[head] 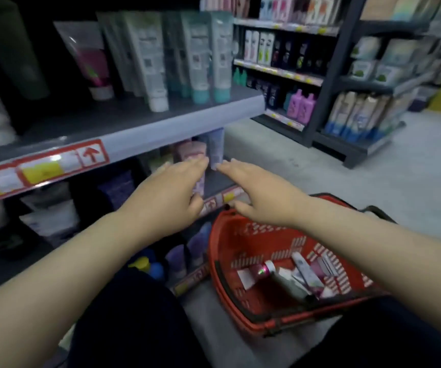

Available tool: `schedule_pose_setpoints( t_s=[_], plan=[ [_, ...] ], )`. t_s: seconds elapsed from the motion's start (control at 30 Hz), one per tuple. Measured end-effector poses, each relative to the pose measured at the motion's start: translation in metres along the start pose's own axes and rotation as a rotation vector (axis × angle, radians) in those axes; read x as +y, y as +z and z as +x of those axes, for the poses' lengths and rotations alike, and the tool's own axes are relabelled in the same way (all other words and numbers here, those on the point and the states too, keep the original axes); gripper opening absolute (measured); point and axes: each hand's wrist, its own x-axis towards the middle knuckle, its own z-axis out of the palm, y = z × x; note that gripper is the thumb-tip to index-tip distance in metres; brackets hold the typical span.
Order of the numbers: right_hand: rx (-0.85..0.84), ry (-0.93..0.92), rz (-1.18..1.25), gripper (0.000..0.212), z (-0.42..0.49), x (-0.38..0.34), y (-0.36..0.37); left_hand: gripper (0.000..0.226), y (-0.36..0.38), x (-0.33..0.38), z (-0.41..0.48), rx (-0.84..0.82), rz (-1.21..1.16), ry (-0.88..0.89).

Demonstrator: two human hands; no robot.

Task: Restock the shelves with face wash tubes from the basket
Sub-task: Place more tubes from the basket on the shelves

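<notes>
Upper shelf (134,123) is stocked: standing tubes (198,57) are set cap-down in rows, labels out, presumably so they stay upright and readable. A price strip (41,168) is fixed along its front edge. Below it, the left hand (166,192) is reached under the edge into the lower shelf (216,181). A pale tube (200,183) is pinched between the thumb and the extended fingers. Blur softens the contact, but the grip reads as a pinch, likely to slide the tube into the row while it is kept vertical. Just to the right, a lavender tube (216,150) is stood at the shelf end. The right hand (262,200) is held flat, its fingers straight and spread, nothing gripped, fingertips just beside that tube. Contact cannot be confirmed. It is probably placed there as a stop, so neighbours are not tipped. The basket (218,264) is parked on the floor (373,181) close under the right arm, within easy reach. Several loose tubes (299,277) are left lying in it, so restocking is judged part done.
</notes>
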Motion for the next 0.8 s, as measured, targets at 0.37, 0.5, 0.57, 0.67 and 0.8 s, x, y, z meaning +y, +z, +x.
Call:
schedule_pose_setpoints(
  t_s=[0.37, 0.5, 0.57, 0.67, 0.8],
  plan=[
    [-0.186, 0.332, 0.033, 0.072, -0.081, 0.142, 0.072, 0.070, 0.141, 0.089, 0.099, -0.293, -0.028, 0.202],
    [-0.298, 0.432, 0.037, 0.071, -0.093, 0.195, 0.105, 0.069, 0.194, 0.109, 0.136, -0.426, -0.009, 0.240],
    [-0.337, 0.452, 0.046, 0.070, -0.096, 0.221, 0.124, 0.070, 0.225, 0.117, 0.156, -0.477, -0.006, 0.248],
    [-0.425, 0.492, 0.071, 0.064, -0.099, 0.256, 0.158, 0.068, 0.278, 0.130, 0.178, -0.544, -0.017, 0.266],
    [-0.576, 0.536, 0.096, 0.058, -0.103, 0.292, 0.211, 0.057, 0.349, 0.147, 0.190, -0.693, -0.044, 0.274]
  ],
)
